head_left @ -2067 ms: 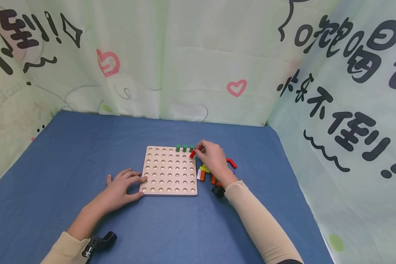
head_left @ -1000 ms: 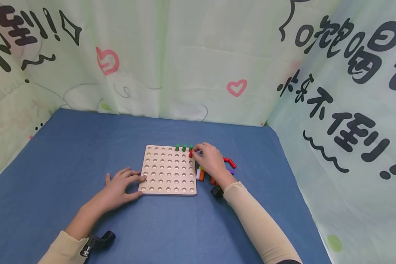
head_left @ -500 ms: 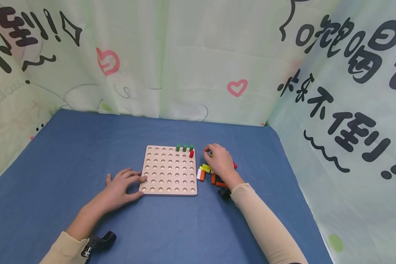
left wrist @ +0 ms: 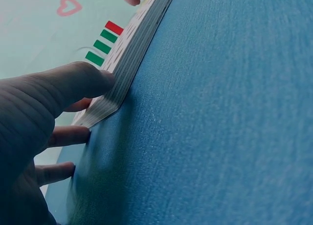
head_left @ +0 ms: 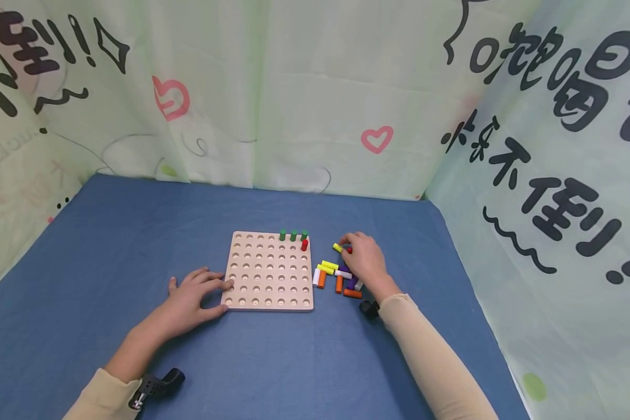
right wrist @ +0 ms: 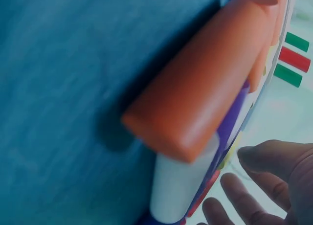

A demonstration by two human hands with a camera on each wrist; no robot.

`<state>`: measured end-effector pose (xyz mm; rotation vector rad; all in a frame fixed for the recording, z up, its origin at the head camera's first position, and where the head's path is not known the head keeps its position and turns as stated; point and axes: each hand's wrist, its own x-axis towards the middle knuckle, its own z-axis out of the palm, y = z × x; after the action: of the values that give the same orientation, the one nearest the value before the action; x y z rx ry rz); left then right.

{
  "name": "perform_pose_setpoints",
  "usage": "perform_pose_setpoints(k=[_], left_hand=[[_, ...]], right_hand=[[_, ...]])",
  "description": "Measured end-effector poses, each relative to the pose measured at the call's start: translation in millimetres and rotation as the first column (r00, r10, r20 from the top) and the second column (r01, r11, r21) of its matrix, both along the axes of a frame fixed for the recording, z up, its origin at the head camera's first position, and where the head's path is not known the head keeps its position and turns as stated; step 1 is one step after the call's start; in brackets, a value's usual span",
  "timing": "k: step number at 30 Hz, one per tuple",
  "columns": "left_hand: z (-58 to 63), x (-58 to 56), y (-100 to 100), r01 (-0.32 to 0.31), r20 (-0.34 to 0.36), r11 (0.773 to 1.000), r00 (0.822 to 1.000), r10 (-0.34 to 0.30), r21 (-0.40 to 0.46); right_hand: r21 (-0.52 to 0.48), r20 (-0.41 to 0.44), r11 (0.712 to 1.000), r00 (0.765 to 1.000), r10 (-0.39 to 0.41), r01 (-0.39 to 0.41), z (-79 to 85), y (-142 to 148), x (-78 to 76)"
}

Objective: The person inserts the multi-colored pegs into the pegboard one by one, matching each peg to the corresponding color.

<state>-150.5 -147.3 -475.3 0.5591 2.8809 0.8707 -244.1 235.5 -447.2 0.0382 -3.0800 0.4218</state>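
A pale wooden pegboard [head_left: 265, 271] with rows of round holes lies on the blue cloth. My left hand [head_left: 194, 300] rests at its near left corner, thumb against the front edge and fingers spread along the left side. Standing in the back row are several green pegs [head_left: 293, 235], with one red peg [head_left: 304, 245] in front of them at the right. My right hand [head_left: 366, 258] reaches over the loose pegs right of the board. A red peg [head_left: 349, 250] shows at its fingertips, beside a yellow peg [head_left: 338, 247]. In the right wrist view, thumb and fingers are apart.
Loose pegs lie between board and right hand: orange pegs [head_left: 339, 284], white pegs [head_left: 316, 277], yellow pegs [head_left: 328, 268] and purple ones [head_left: 352, 283]. A printed curtain [head_left: 315, 116] stands behind the blue cloth [head_left: 273, 361] and along its sides.
My right hand stood the red peg in the board's second row, let it go and moved right to the loose pegs. The left hand has stayed at the board's corner.
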Motion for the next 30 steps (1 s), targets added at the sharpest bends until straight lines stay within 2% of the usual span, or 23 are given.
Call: perform_pose_setpoints(k=[7, 17, 30], left_hand=[[-1.7, -0.2, -0.9, 0.003, -0.002, 1.0, 1.0, -0.003, 0.006], [-1.4, 0.0, -0.6, 0.006, -0.012, 1.0, 1.0, -0.005, 0.011], [-1.5, 0.3, -0.1, 0.002, -0.026, 1.0, 1.0, -0.002, 0.015]], right_hand=[[-0.015, 0.061, 1.0, 0.998, -0.022, 0.023, -2.3, 9.4, 0.7], [-0.072, 0.088, 0.997, 0.995, -0.035, 0.042, -3.1, 17.3, 1.9], [-0.071, 0.04, 0.997, 0.999, -0.029, 0.031, -2.3, 15.7, 2.4]])
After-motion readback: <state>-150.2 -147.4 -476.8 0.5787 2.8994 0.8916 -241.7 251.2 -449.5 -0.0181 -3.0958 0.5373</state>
